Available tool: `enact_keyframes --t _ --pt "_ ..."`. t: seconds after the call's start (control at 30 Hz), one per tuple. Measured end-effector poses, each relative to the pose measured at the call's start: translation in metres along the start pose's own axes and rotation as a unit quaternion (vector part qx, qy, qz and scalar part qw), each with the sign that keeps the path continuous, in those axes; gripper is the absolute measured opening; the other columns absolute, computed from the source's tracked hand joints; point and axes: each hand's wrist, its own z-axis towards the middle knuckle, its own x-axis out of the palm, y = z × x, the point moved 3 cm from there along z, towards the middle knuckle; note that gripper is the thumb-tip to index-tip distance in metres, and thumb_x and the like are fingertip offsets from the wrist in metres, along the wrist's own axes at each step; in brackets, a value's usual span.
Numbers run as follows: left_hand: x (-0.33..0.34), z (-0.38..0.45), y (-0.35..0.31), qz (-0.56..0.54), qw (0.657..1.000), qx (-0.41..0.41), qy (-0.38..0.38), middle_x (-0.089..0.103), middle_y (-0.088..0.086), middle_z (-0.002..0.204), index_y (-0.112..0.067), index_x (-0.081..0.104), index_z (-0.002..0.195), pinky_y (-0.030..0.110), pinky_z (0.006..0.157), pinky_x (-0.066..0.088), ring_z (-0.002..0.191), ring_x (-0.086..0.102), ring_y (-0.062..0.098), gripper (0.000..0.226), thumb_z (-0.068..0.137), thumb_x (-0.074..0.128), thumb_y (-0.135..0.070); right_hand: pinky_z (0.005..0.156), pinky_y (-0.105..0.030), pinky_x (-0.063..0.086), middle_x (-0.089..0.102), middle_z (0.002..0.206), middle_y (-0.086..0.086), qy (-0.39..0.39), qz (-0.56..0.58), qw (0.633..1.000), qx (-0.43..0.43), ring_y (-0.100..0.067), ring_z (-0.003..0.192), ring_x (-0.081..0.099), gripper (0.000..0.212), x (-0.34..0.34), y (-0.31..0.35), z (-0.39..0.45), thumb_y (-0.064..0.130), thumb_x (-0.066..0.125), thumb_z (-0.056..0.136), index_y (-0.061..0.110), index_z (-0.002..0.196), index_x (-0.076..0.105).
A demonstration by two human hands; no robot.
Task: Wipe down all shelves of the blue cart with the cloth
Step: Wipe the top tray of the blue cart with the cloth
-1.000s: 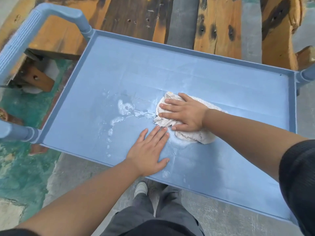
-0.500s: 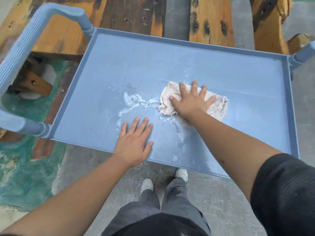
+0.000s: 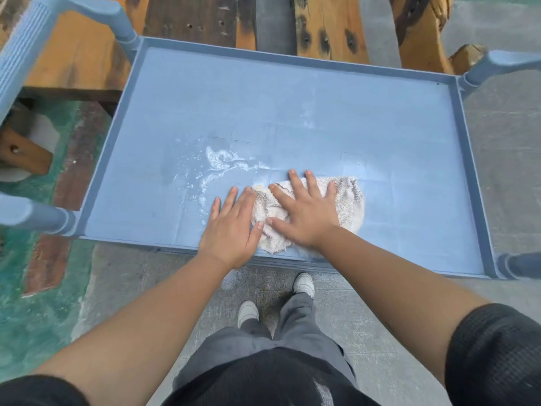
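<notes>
The blue cart's top shelf (image 3: 322, 112) fills the middle of the head view, a flat tray with a raised rim. A crumpled white cloth (image 3: 349, 202) lies on it near the front edge. My right hand (image 3: 304, 212) presses flat on the cloth with fingers spread. My left hand (image 3: 232, 227) lies flat on the shelf right beside it, its thumb side touching the cloth's left edge. A patch of white foamy streaks (image 3: 218, 161) sits on the shelf just beyond my left hand. Lower shelves are hidden.
The cart's handle (image 3: 29, 48) rises at the left and corner posts (image 3: 497, 67) stand at the right. Weathered wooden planks (image 3: 328, 24) and furniture stand behind the cart. My feet (image 3: 304, 284) are on the concrete floor by the front rim; green-painted floor lies left.
My right hand has dragged the cloth toward the shelf's front edge and slightly right, away from the foam. My left hand has stayed flat, now touching the cloth. The camera has shifted.
</notes>
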Motion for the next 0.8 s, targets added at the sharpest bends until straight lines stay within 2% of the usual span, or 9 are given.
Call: enact_keyframes --t 0.1,0.17,0.27,0.33,0.43,0.53,0.67,0.8 --pt "0.002 -0.001 0.002 0.0 1.0 0.001 -0.004 0.017 0.002 0.161 -0.014 0.014 0.151 0.049 0.119 0.003 0.149 0.002 0.022 0.069 0.093 0.02 -0.05 0.108 -0.073 -0.003 0.003 0.166 -0.001 0.016 -0.008 0.998 -0.064 -0.035 0.15 -0.007 0.074 -0.001 -0.003 -0.016 0.083 0.019 0.082 0.051 0.148 0.013" --pt "0.003 -0.001 0.002 0.004 1.0 0.002 -0.006 0.016 0.002 0.162 -0.014 0.014 0.152 0.049 0.119 0.003 0.149 0.001 0.021 0.071 0.093 0.018 -0.053 0.107 -0.074 -0.008 -0.002 0.166 0.0 0.018 0.019 0.998 -0.049 -0.039 0.148 -0.017 0.076 0.0 -0.001 -0.024 0.083 0.024 0.08 0.053 0.148 0.014" --pt "0.001 0.0 0.002 -0.006 1.0 0.007 -0.007 0.017 0.002 0.161 -0.013 0.017 0.151 0.05 0.119 0.003 0.149 0.002 0.022 0.071 0.093 0.015 -0.054 0.107 -0.072 -0.01 -0.011 0.165 -0.003 0.0 0.106 0.986 0.131 -0.042 0.145 -0.022 0.092 0.005 0.014 -0.035 0.094 0.026 0.067 0.052 0.148 0.01" --pt "0.0 0.0 0.002 -0.008 1.0 0.009 -0.008 0.018 0.002 0.161 -0.013 0.019 0.15 0.05 0.119 0.004 0.149 0.003 0.023 0.071 0.093 0.015 -0.055 0.107 -0.07 -0.011 -0.014 0.164 -0.01 0.013 0.108 0.971 0.215 -0.044 0.145 -0.021 0.105 0.012 0.024 -0.041 0.099 0.022 0.062 0.046 0.15 0.001" --pt "-0.001 0.0 0.003 0.001 1.0 0.011 -0.009 0.018 0.002 0.161 -0.014 0.021 0.15 0.05 0.119 0.005 0.149 0.004 0.023 0.071 0.093 0.015 -0.056 0.107 -0.071 -0.008 -0.015 0.164 -0.012 0.033 0.062 0.975 0.209 -0.045 0.146 -0.018 0.106 0.015 0.024 -0.043 0.098 0.016 0.062 0.044 0.15 -0.008" --pt "0.0 -0.001 0.003 0.008 1.0 0.013 -0.006 0.018 0.002 0.161 -0.013 0.023 0.15 0.05 0.118 0.006 0.149 0.005 0.024 0.073 0.092 0.013 -0.057 0.108 -0.071 -0.006 -0.013 0.164 -0.009 0.031 0.059 0.978 0.196 -0.042 0.147 -0.015 0.098 0.016 0.021 -0.052 0.095 0.017 0.067 0.047 0.148 -0.01" --pt "0.0 0.0 0.004 0.019 1.0 0.011 -0.006 0.017 0.002 0.162 -0.013 0.022 0.15 0.05 0.118 0.006 0.149 0.005 0.024 0.074 0.092 0.013 -0.057 0.109 -0.068 -0.006 -0.009 0.165 -0.004 0.018 0.06 0.979 0.196 -0.036 0.149 -0.011 0.084 0.018 0.018 -0.069 0.085 0.019 0.076 0.049 0.148 -0.005" --pt "0.0 0.0 0.002 0.021 1.0 0.009 -0.009 0.018 0.002 0.161 -0.013 0.022 0.15 0.05 0.118 0.007 0.149 0.005 0.023 0.073 0.092 0.015 -0.057 0.113 -0.065 0.004 0.006 0.165 -0.001 0.004 0.055 0.984 0.172 -0.032 0.15 0.002 0.075 0.015 0.006 -0.085 0.074 0.025 0.079 0.048 0.146 0.007"
